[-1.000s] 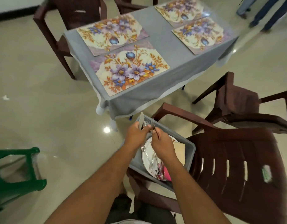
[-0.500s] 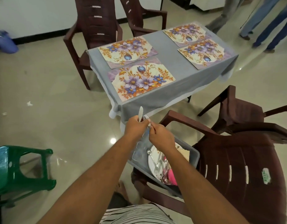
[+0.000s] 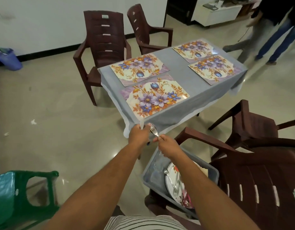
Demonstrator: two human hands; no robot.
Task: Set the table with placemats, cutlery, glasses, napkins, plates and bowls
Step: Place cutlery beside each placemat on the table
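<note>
The left hand [image 3: 138, 133] gripped a knife [image 3: 141, 122] upright, its blade poking above the curled fingers. The right hand [image 3: 166, 145] pinched a fork [image 3: 153, 129] by the handle, tines tilted toward 11 o'clock, just beside the left hand. Both hovered near the bench [image 3: 178, 67] edge, where four floral placemats [image 3: 154, 96] lay. At 5 o'clock, a grey tub [image 3: 213, 171] on a brown chair [image 3: 259, 185] held a plate [image 3: 170, 173] and more cutlery.

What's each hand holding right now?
Left hand: grips a knife, blade up.
Right hand: pinches a fork by its handle, tines up.
</note>
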